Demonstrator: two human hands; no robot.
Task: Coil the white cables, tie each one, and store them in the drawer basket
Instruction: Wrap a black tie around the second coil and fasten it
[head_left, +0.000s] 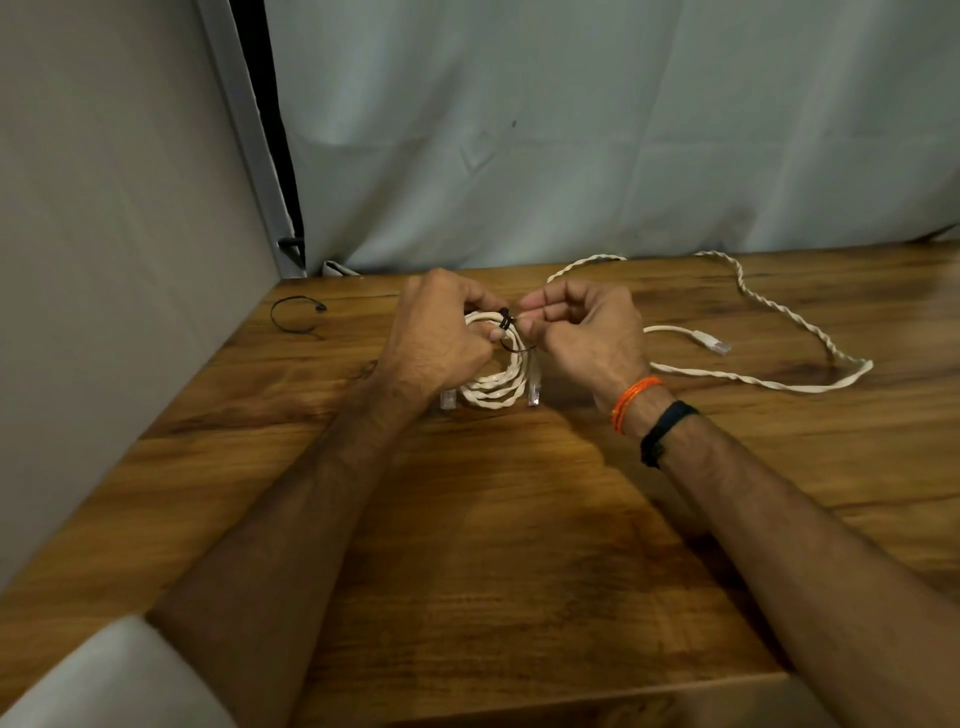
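Near the middle of the frame, both hands met over a coiled white cable (493, 382) that lay on the wooden table (519, 545). The left hand (441, 338) sat on the coil's left side, its fingers curled round the upper strands and covering that part of the loop. The right hand (582, 332) was just to the right of the coil's top, fingers bent inward, pinching the end of a thin black tie (506, 325) wrapped round the strands between the two hands. A short tail of the tie stuck out below the wrap, across the coil's right edge. The lower arc of the coil showed beneath the hands, with one clear plug (533, 392) hanging at its right side and another clear plug (448, 399) at its left, partly behind the left wrist.

To the right of centre, well apart from the coil, a second white cable (779, 312) lay loose and uncoiled in a wide loop on the table, its connector (714, 343) pointing right, just beyond the right hand. At centre left, a spare black tie (296, 314) lay curled on the table near the wall.
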